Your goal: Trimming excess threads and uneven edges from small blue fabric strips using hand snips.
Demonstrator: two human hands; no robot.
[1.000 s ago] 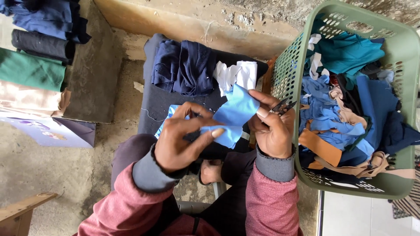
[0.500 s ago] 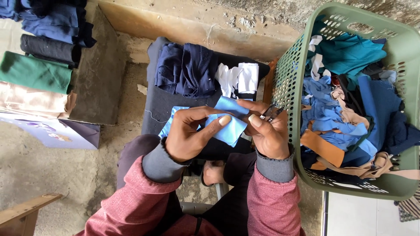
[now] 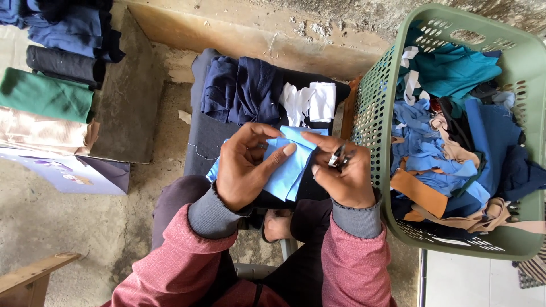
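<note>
A light blue piece of cloth [image 3: 287, 165] is held between both my hands above a dark cushioned stool [image 3: 205, 136]. My left hand [image 3: 244, 167] grips its left side, with the thumb pressed across the fabric. My right hand [image 3: 341, 173] pinches its right edge and also holds a small metal thread snipper [image 3: 339, 157] between the fingers. Dark navy cloth [image 3: 242, 91] and a white piece [image 3: 311, 102] lie on the stool just beyond my hands.
A green plastic laundry basket [image 3: 369, 96] full of blue, teal, tan and dark fabric scraps stands at the right. Folded cloths in blue, black, green and beige [image 3: 48, 94] are stacked at the left on a board. A wooden edge [image 3: 34, 278] is at bottom left.
Both hands have brought the blue cloth lower and closer to me. The piece has gone from raised and spread to folded flatter between the hands.
</note>
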